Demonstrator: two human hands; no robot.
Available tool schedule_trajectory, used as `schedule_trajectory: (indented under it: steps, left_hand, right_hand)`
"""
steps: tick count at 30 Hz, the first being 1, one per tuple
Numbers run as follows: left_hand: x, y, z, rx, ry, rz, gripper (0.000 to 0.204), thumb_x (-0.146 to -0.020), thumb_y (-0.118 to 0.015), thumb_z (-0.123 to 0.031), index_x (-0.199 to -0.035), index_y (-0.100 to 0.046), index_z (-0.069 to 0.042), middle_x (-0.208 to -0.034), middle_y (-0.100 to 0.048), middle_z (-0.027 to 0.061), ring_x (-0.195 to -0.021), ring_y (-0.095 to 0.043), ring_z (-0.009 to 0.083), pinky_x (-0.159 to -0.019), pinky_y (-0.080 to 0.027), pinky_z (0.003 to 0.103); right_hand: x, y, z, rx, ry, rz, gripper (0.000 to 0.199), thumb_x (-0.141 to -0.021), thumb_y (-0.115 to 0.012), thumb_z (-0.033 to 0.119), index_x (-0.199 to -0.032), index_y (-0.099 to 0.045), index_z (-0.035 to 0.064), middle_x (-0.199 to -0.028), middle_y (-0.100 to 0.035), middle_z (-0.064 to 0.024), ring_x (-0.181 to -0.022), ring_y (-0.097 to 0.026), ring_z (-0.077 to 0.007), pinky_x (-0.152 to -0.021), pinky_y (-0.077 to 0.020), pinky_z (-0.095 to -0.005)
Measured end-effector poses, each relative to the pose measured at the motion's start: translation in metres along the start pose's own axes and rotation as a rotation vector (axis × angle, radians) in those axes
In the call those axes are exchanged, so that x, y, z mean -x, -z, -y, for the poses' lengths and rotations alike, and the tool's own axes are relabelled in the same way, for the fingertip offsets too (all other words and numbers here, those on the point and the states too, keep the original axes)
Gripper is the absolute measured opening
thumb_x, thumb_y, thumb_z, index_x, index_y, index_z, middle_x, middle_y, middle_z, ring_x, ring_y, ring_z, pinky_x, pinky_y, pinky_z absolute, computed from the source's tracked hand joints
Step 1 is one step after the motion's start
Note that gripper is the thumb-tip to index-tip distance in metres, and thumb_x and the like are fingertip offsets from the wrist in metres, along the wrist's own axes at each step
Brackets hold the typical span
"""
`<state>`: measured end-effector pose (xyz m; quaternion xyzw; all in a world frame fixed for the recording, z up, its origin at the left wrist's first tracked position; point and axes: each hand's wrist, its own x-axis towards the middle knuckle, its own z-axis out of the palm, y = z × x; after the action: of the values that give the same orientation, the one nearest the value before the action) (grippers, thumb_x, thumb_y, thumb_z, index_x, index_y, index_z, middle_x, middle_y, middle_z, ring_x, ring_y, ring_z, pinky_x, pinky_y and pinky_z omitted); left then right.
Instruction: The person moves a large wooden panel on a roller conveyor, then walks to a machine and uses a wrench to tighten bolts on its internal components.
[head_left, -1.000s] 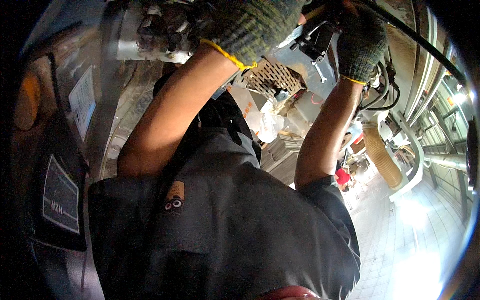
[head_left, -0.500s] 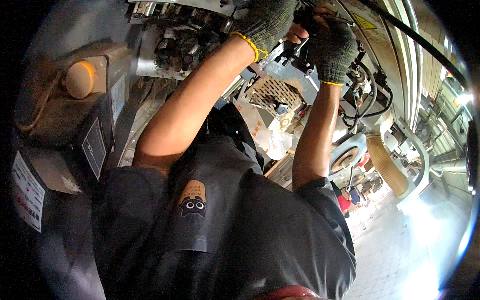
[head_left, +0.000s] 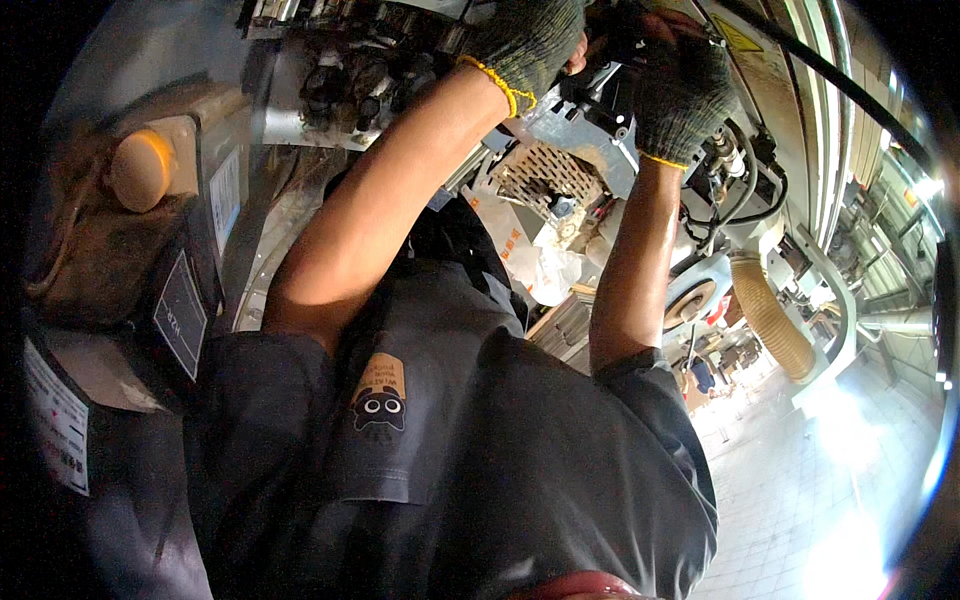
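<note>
- Black metal linkage (head_left: 602,114): over the grey plate (head_left: 556,128), near its upper edge, between the hands.
- Handling, my guess: stiff, sturdy, maybe slick; can't judge weight. I'd hold the body, clear of the pivot end.
- Left hand (head_left: 530,45): gloved, fingers curled near the linkage; can't tell its grip.
- Right hand (head_left: 685,95): gloved, fingers in shadow; can't tell opening or hold.
- Perforated panel (head_left: 545,178): by plate's lower edge.
- Ribbed hose (head_left: 770,320): farther right.
</note>
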<state>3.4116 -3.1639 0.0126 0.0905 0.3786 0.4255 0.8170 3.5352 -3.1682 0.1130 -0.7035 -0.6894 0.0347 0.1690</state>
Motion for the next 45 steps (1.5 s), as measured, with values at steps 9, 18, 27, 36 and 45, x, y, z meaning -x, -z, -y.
schedule_trajectory:
  steps: [9, 18, 27, 36, 45]
  left_hand:
    - [-0.004, 0.005, -0.007, -0.01, 0.095, 0.079, 0.051, -0.107, -0.04, -0.044, -0.067, -0.047, -0.013, -0.051, -0.045, 0.0046, -0.04, -0.043, 0.0196, -0.04, -0.035, 0.034]
    - [0.003, -0.005, -0.016, -0.062, -0.047, 0.069, 0.045, -0.107, -0.041, -0.033, -0.068, -0.049, -0.011, -0.052, -0.045, 0.0051, -0.041, -0.046, 0.02, -0.04, -0.038, 0.035]
    - [-0.019, 0.014, 0.016, -0.13, -0.161, 0.116, 0.042, -0.107, -0.045, -0.037, -0.074, -0.05, -0.011, -0.054, -0.048, 0.0074, -0.042, -0.049, 0.022, -0.038, -0.042, 0.037]
    - [-0.017, 0.014, 0.009, -0.316, -0.227, 0.201, 0.025, -0.099, -0.055, -0.018, -0.078, -0.053, -0.005, -0.053, -0.051, 0.0118, -0.042, -0.053, 0.0254, -0.038, -0.044, 0.039]
    - [-0.003, 0.003, -0.013, -0.904, -0.307, 0.038, 0.018, -0.09, -0.064, -0.01, -0.075, -0.062, -0.001, -0.057, -0.061, 0.0162, -0.046, -0.062, 0.0285, -0.04, -0.048, 0.041]
  right_hand:
    - [-0.002, -0.006, -0.044, -0.02, 0.293, -0.076, 0.021, -0.091, -0.066, 0.016, -0.105, -0.074, 0.0036, -0.095, -0.074, -0.0192, -0.085, -0.07, -0.0376, -0.074, -0.0519, -0.0446]
    - [-0.006, 0.013, -0.029, -0.108, 0.225, 0.115, 0.016, -0.094, -0.066, 0.012, -0.105, -0.073, 0.0028, -0.093, -0.074, -0.0161, -0.088, -0.07, -0.0328, -0.078, -0.0528, -0.0423]
    - [0.009, -0.009, -0.024, -0.428, -0.008, -0.073, 0.021, -0.093, -0.071, 0.011, -0.11, -0.07, -0.0011, -0.098, -0.076, -0.0106, -0.089, -0.068, -0.0208, -0.085, -0.0525, -0.0365]
    - [-0.001, 0.003, -0.05, -0.084, 0.301, 0.014, 0.015, -0.095, -0.067, 0.011, -0.107, -0.069, 0.0018, -0.098, -0.073, -0.0131, -0.092, -0.067, -0.0247, -0.085, -0.0508, -0.0396]
    - [0.01, -0.011, -0.021, -0.563, -0.022, -0.141, 0.022, -0.094, -0.073, 0.011, -0.112, -0.071, -0.0016, -0.104, -0.075, -0.0105, -0.094, -0.069, -0.0187, -0.086, -0.0527, -0.0349]
